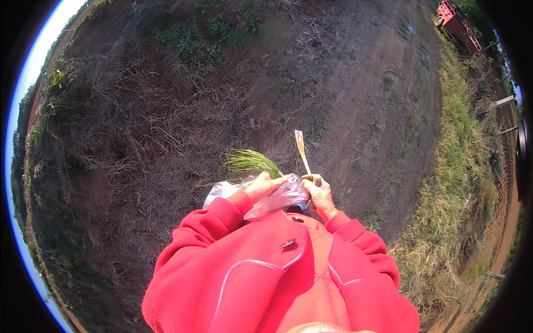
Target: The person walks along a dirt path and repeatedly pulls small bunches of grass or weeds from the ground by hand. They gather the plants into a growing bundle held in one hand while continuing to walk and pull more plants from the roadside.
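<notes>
Seedlings [252, 162] sprout from left hand [264, 186] grip — right hand [319, 191] pinches strip [301, 149].

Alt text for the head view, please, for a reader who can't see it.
A person in a red jacket stands over dry grass: the left hand grips green shoots and a clear plastic bag, the right hand a pale flat stick. A dirt track runs alongside.

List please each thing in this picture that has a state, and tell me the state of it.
Left hand: closed on the green seedling bunch and the bag.
Right hand: closed on the pale strip.
Green seedling bunch: held, tips pointing left.
Clear plastic bag: crumpled, held between both hands.
Pale strip: upright, rising from the right hand.
Red jacket: worn, front open.
Red vehicle: far off at the field's edge.
</notes>
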Motion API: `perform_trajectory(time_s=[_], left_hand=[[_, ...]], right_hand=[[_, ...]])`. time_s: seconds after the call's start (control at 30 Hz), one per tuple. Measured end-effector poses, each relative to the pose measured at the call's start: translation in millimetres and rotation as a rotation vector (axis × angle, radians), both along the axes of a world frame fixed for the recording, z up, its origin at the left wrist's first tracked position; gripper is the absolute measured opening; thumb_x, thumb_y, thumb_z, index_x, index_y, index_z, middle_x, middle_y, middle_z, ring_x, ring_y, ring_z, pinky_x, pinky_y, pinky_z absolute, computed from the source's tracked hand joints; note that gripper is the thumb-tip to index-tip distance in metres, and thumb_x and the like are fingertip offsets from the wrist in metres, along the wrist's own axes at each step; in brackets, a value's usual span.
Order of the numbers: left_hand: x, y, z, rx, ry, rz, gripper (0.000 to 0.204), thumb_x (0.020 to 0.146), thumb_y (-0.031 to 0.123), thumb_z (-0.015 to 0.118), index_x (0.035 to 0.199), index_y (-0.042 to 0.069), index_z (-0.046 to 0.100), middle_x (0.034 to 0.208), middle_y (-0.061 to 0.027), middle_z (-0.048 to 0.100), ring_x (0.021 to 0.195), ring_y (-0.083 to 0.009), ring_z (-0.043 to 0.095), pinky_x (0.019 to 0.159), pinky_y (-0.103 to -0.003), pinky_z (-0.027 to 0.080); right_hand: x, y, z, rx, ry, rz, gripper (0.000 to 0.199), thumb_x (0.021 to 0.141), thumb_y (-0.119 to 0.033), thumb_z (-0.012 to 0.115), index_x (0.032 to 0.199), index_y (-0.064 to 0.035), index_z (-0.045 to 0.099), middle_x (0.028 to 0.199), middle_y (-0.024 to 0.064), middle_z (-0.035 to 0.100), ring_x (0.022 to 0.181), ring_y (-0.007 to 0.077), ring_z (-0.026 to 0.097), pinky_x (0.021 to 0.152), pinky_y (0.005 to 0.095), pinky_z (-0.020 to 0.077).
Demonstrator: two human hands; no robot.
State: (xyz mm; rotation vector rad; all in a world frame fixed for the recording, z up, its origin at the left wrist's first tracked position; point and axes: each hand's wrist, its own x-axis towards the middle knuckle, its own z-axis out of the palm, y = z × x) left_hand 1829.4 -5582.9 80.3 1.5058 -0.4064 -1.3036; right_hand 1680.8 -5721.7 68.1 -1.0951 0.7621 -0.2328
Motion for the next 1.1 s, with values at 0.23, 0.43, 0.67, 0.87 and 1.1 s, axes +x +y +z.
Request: perform_trajectory(time_s=[0.23,0.43,0.67,0.87,1.1], left_hand=[[27.6,-121.6,-2.6,0.002,-0.061,0.101,0.02,0.087,0.023,0.062,0.087,0.003,0.062,0.077,0.0001,0.059,0.069,-0.0063,0.051,0.059,-0.024,0.043],[95.0,-206.6,2.2,-0.025,0.053,0.216,0.02,0.086,0.023,0.062,0.088,0.003,0.062,0.075,-0.0004,0.059,0.066,-0.0069,0.051,0.057,-0.022,0.041],[257.0,-260.8,10.6,0.093,0.441,0.353,0.017,0.088,0.021,0.054,0.09,0.005,0.06,0.056,0.0066,0.036,0.044,-0.0041,0.026,0.041,-0.022,0.022],[382.5,-316.0,13.0,0.267,0.21,0.508,0.022,0.092,0.029,0.052,0.095,0.008,0.056,0.055,0.0071,0.037,0.042,-0.0037,0.024,0.04,-0.022,0.021],[321.6,-475.9,-20.6,-0.028,0.502,0.796,0.025,0.089,0.03,0.056,0.098,0.007,0.057,0.06,0.0059,0.04,0.048,-0.0057,0.032,0.046,-0.023,0.03]], right_hand=[[57.1,-117.9,24.8,0.033,-0.125,0.218,0.018,0.084,-0.009,0.064,0.101,-0.0039,0.059,0.088,-0.0013,0.061,0.079,0.006,0.055,0.071,0.0226,0.047],[137.5,-212.2,30.4,0.019,-0.077,0.304,0.01,0.084,-0.008,0.063,0.092,-0.0042,0.059,0.081,-0.0024,0.058,0.073,0.0044,0.052,0.067,0.0208,0.0453],[243.1,-305.6,71.4,-0.01,-0.157,0.716,0.007,0.085,-0.007,0.059,0.091,-0.0031,0.06,0.082,-0.0006,0.059,0.075,0.0047,0.051,0.066,0.0214,0.0425],[334.7,-307.9,117.8,0.201,-0.665,1.057,0.013,0.083,-0.005,0.059,0.075,-0.0051,0.049,0.072,-0.0023,0.052,0.071,0.0035,0.045,0.064,0.0241,0.0415],[370.9,-413.3,159.8,0.306,-0.895,1.336,0.02,0.084,-0.008,0.059,0.071,-0.0021,0.044,0.081,0.0054,0.062,0.08,0.0119,0.059,0.069,0.0281,0.0468]])
